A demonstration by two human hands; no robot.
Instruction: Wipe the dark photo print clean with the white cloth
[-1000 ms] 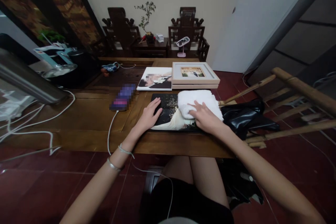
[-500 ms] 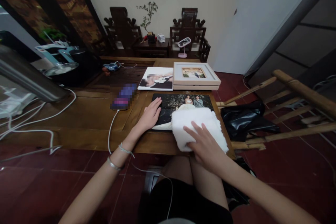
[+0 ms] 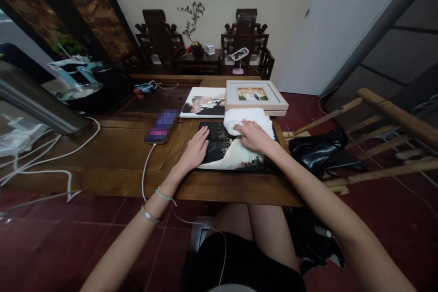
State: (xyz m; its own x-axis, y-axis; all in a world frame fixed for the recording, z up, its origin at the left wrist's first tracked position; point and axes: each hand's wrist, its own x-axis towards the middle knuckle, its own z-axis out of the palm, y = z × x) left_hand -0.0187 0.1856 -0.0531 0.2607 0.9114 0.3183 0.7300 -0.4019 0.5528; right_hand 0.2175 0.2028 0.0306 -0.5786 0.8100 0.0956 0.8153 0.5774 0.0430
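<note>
A flat, dark wedding photo panel point(image 3: 222, 162) lies on the wooden table point(image 3: 112, 164) in front of me. My left hand point(image 3: 196, 148) rests flat on its left edge, fingers stretched out and holding nothing. On the panel's upper right part my right hand point(image 3: 255, 136) presses a folded white cloth point(image 3: 251, 116), with the fingers bent into its near edge. The cloth hides the couple in the picture and reaches the frames behind. The pale gown and the lower dark part of the photo are uncovered.
Behind the panel are a white-edged photo print point(image 3: 203, 102) and stacked wooden picture frames point(image 3: 256, 97). A phone point(image 3: 162, 126) on a white cable lies to the left. Further left are a grey cylinder point(image 3: 37, 98) and tangled cables. A bamboo chair point(image 3: 386, 109) with a black bag point(image 3: 318, 150) stands right.
My right hand has moved the cloth away from me, from the panel's lower right corner to its upper right edge. The left hand stays in place.
</note>
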